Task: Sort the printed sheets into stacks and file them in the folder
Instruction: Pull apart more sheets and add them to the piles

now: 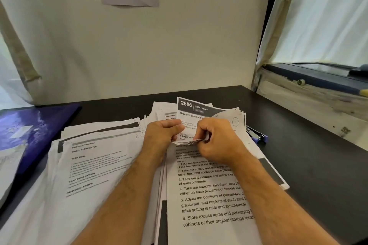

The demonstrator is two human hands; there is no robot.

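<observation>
On the dark desk [298, 155] we see two paper stacks. Our left hand [162, 135] and right hand [216, 141] both pinch the bent sheets [191, 119].

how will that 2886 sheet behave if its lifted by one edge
Probably floppy: the 2886 sheet is a single thin page already bent upward where the left hand and right hand pinch it. Likely very light. It may crease or tear easily, and could slide on the printed sheets beneath.

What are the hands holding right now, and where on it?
Both hands grip the sheet headed 2886 at its near, lower edge: the left hand at the left part of that edge, the right hand pinching beside it.
</observation>
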